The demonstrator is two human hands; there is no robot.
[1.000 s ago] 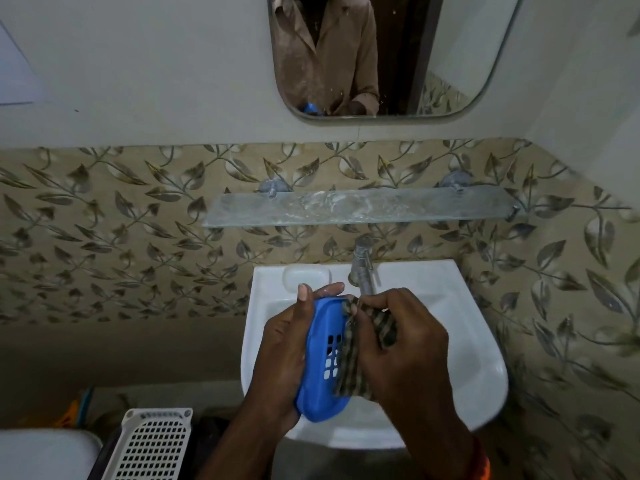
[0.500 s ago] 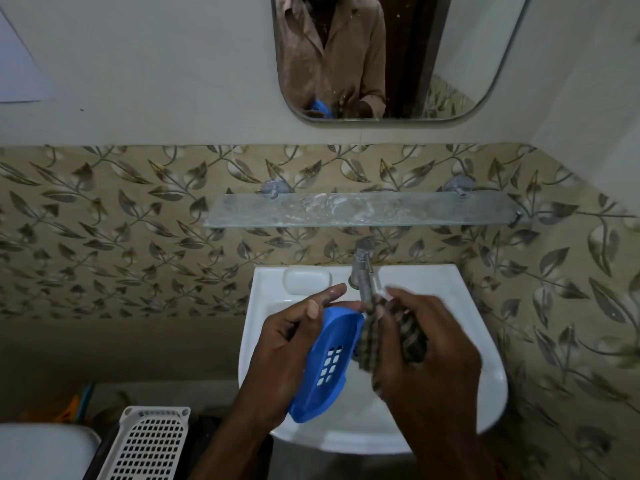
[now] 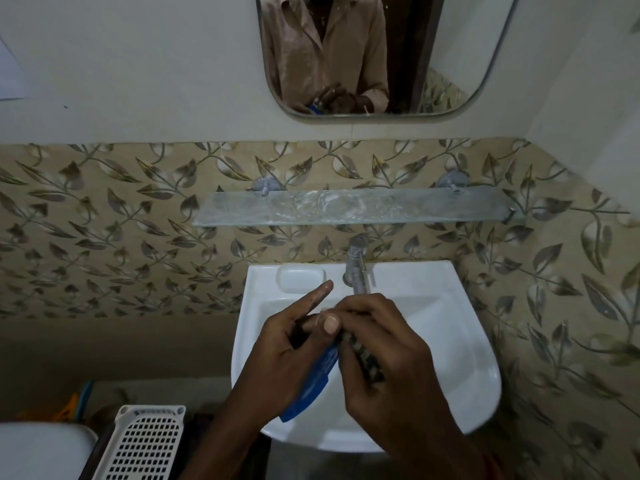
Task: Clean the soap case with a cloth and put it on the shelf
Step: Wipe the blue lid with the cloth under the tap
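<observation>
A blue slotted soap case [image 3: 313,384] is held over the white sink [image 3: 460,344]. My left hand [image 3: 287,355] grips it from the left with thumb across its top, index finger pointing out. My right hand [image 3: 388,355] grips a checked cloth [image 3: 367,358] bunched against the case's right side. Only the case's lower edge shows between my hands. The glass shelf [image 3: 356,207] hangs on the tiled wall above the tap, bare.
A steel tap [image 3: 358,265] stands at the back of the sink, just beyond my fingers. A mirror [image 3: 381,53] hangs above the shelf. A white perforated basket [image 3: 145,445] and a white toilet lid [image 3: 38,452] sit at lower left.
My hands have closed together over the case. The case has turned edge-on, so its slotted face is now hidden, and my right hand with the cloth has moved left onto it.
</observation>
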